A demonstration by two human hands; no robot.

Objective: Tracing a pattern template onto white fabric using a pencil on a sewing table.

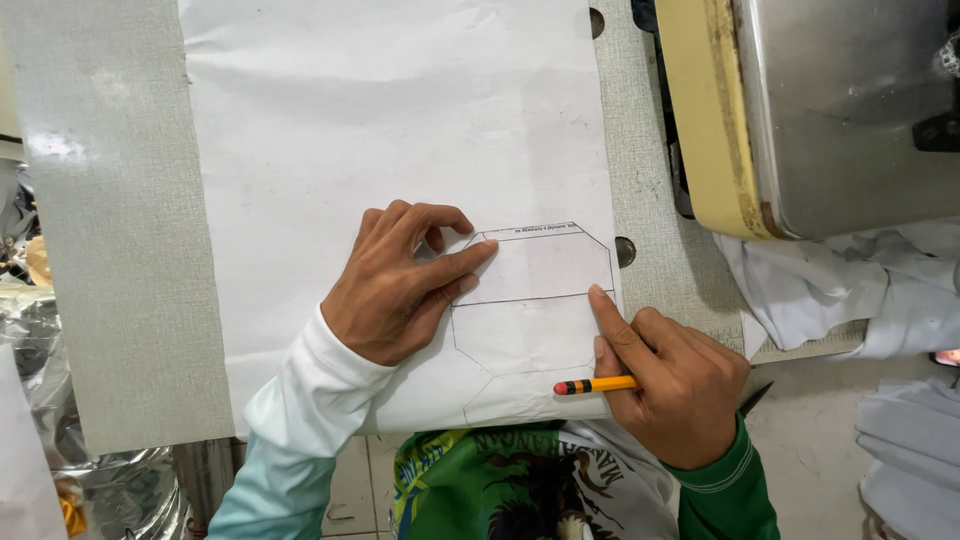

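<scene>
Both hands busy: my left hand [400,285] presses flat the thin, floppy paper template [535,300]; right hand [670,385] grips a pencil [596,385], forefinger pinning its edge

Grey woven-textured table top [120,250], cream and silver metal sewing machine body [800,110] at upper right; crumpled white cloth [830,285] beneath it, crinkled silver foil wrapping [60,400] at lower left, pale tiled floor [810,440] below

L hand [395,290] on template [545,265] – R hand [670,385] w/ pencil [597,385]
</scene>
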